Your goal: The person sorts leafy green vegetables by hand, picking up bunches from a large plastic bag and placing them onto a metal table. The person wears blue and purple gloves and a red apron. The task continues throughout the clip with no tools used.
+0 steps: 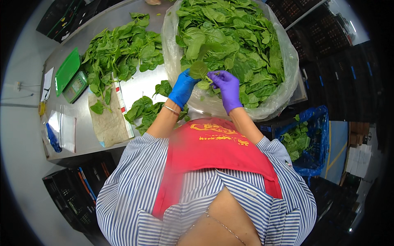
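Note:
My left hand (183, 87), in a blue glove, holds a sprig of leafy greens (199, 70) near the front edge of a large clear plastic bag (172, 46). My right hand (227, 89), in a purple glove, pinches the stem of the same sprig from the other side. Loose green leaves (231, 37) fill the bag behind both hands. On the steel table a heap of leafy stems (123, 50) lies to the left, and a smaller bunch (143, 109) rests beside my left forearm.
A green scale (75, 87) with a green tray (68, 70) stands at the left. Near it are a stained cloth (104, 123), a red-and-white strip (123, 107) and clear plastic bags (67, 129). A blue-lined crate (320, 138) holding leaves is at my right. Dark crates (67, 196) stand below the table.

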Demonstrator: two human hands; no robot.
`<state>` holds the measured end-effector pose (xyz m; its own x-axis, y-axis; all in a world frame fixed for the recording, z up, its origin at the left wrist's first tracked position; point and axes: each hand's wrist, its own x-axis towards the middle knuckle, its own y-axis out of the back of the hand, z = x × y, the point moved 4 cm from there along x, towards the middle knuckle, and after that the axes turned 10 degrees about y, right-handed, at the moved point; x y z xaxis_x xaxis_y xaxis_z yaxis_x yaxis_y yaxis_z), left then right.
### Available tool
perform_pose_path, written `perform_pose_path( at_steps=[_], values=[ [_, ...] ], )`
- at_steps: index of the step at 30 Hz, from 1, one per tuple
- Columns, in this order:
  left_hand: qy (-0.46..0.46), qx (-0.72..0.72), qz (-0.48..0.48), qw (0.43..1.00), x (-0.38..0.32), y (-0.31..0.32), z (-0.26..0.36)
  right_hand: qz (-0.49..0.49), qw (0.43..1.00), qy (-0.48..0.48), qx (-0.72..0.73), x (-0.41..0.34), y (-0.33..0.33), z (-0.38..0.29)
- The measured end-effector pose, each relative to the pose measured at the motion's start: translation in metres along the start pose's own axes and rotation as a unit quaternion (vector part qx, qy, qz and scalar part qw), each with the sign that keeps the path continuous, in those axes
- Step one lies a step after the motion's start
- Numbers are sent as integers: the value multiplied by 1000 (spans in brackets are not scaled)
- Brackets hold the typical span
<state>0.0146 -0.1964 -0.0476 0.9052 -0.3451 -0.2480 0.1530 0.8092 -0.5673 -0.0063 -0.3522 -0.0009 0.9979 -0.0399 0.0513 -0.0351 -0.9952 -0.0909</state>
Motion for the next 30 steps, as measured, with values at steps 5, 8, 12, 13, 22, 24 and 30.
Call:
perform_pose_path(
  at_steps=[5,8,12,13,22,24,30],
  values=[
    [-138,1,113,984,-14,-2,4,168,982,-63,57,8,25,17],
    [-188,-73,123,972,-15,23,37,156,987,-43,-18,8,44,19],
    [-281,67,170,942,-11,79,115,-159,985,-18,-68,-10,14,19],
    [-281,68,185,939,-10,99,140,-243,955,88,-146,-19,-3,14],
    [-361,89,485,792,-65,221,207,67,908,158,-383,83,76,28],
    [-334,81,469,814,-65,207,173,155,886,122,-418,120,112,39],
    [-191,52,379,904,-45,133,80,41,819,134,-556,168,121,57]
  ],
)
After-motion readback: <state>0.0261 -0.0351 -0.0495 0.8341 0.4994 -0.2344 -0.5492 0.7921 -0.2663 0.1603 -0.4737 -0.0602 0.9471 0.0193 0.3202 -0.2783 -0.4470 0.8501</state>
